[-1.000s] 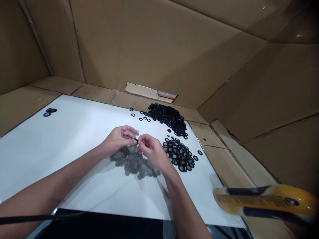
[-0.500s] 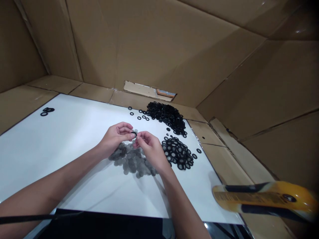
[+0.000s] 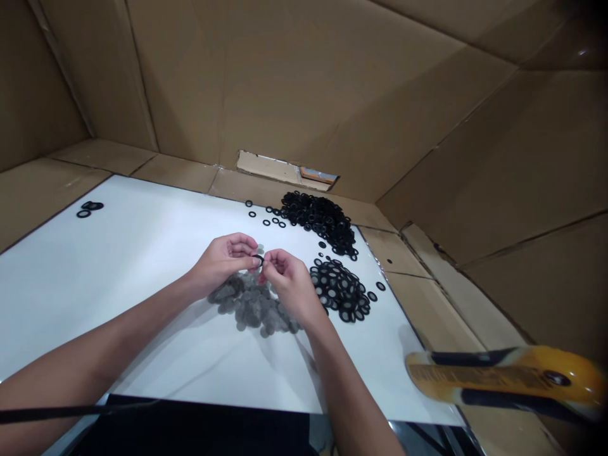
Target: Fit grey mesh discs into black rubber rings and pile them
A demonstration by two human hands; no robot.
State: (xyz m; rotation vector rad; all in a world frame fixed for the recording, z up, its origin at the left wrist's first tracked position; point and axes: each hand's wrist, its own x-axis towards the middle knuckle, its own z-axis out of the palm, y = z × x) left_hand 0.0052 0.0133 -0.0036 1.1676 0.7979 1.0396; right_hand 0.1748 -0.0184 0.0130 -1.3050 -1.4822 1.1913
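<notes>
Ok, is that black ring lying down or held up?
Held up: the black ring sits pinched between the left hand and right hand, above the gray mesh discs.

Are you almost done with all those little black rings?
Partway. Looking done: the pile of black rings with pale centres. In hand: the left hand and right hand pinch a small black ring. Left: the heap of plain black rings and the grey mesh discs.
</notes>
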